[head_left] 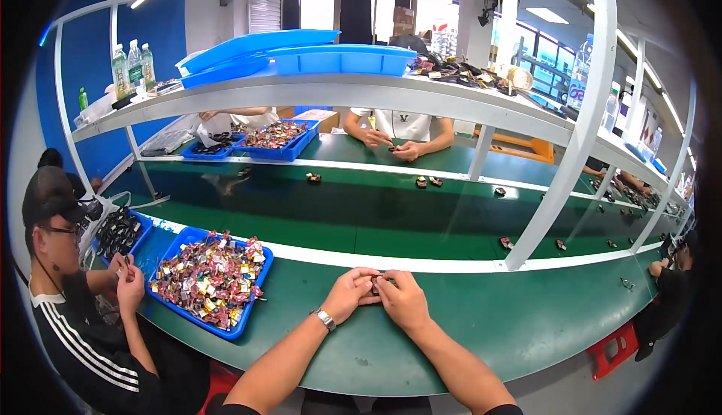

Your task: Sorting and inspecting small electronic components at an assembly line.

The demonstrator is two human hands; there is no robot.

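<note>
At the lower centre of the frame, I have both hands meeting over the green bench, fingertips closed on one small dark part. The left hand, a metal watch at its wrist, grips the part from the left; the right hand pinches it from the right. The fingers cover much of the part, so I cannot tell its full shape. Left of centre, near my left forearm, a blue tray is heaped with red, white and yellow pieces. At the left edge, a co-worker in black holds something small in raised hands. Across mid-frame, a few dark parts dot the green belt; blue bins top the white shelf above.
</note>
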